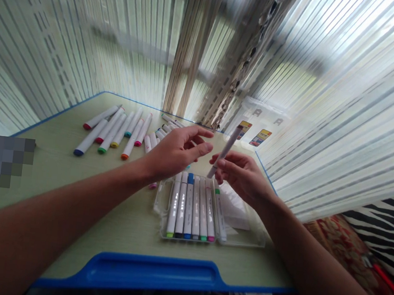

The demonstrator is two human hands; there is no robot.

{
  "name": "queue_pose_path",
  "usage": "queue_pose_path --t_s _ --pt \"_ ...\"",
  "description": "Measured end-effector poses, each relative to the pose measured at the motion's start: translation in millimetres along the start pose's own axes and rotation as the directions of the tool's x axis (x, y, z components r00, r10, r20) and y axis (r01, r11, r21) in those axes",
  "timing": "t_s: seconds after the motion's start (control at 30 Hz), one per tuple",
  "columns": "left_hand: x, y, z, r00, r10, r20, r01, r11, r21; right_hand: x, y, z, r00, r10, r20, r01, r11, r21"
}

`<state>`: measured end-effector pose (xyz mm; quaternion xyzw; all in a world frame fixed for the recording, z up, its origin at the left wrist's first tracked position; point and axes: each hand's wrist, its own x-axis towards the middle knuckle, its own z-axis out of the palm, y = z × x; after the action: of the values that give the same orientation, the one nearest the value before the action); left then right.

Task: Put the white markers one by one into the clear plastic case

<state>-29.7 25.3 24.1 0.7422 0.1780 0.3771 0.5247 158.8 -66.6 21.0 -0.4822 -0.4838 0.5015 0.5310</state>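
Upright and slightly tilted, a white marker [228, 147] with a dark end on top is pinched in my right hand [241, 174], above a clear plastic case [255, 240]. My left hand [184, 148] hovers to the left of it, fingers apart and holding nothing. Several white markers [194, 208] lie side by side in the case, their end colours including lime, black, blue, grey, green and pink. One more marker [220, 215] with a green band leans at the row's right side. My left hand partly hides other markers [153, 140] on the table behind it.
A loose group of markers [123, 130] with coloured ends lies at the table's back left. The clear lid [262, 112] with yellow labels stands near the back right edge. String curtains [141, 43] hang around the table [87, 220], which has a blue front tray [152, 272].
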Motion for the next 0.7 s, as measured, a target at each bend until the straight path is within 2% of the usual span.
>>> queue_pose_path --t_s 0.1,0.23,0.33,0.43,0.7 --pt "-1.3 -4.0 1.0 0.993 -0.02 0.112 0.012 0.998 0.067 1.7 -1.7 -1.1 0.993 -0.044 -0.107 0.053 0.995 0.086" --pt "-1.6 -6.9 2.6 0.971 0.015 0.238 -0.041 0.993 0.107 2.4 -1.7 -1.4 0.985 -0.077 -0.152 0.1 0.984 0.149" --pt "-1.0 -5.8 3.2 0.982 0.034 0.185 -0.045 0.998 0.054 2.5 -0.8 -1.1 0.984 -0.082 -0.156 0.108 0.98 0.17" --pt "-0.3 -4.3 2.5 0.992 0.004 0.129 0.004 0.998 -0.062 3.3 -0.9 -2.0 0.984 -0.069 -0.162 0.101 0.974 0.202" --pt "0.3 -3.8 0.2 0.987 -0.017 0.161 0.054 0.971 -0.232 5.0 -2.3 -4.8 0.992 -0.014 -0.124 0.053 0.949 0.312"
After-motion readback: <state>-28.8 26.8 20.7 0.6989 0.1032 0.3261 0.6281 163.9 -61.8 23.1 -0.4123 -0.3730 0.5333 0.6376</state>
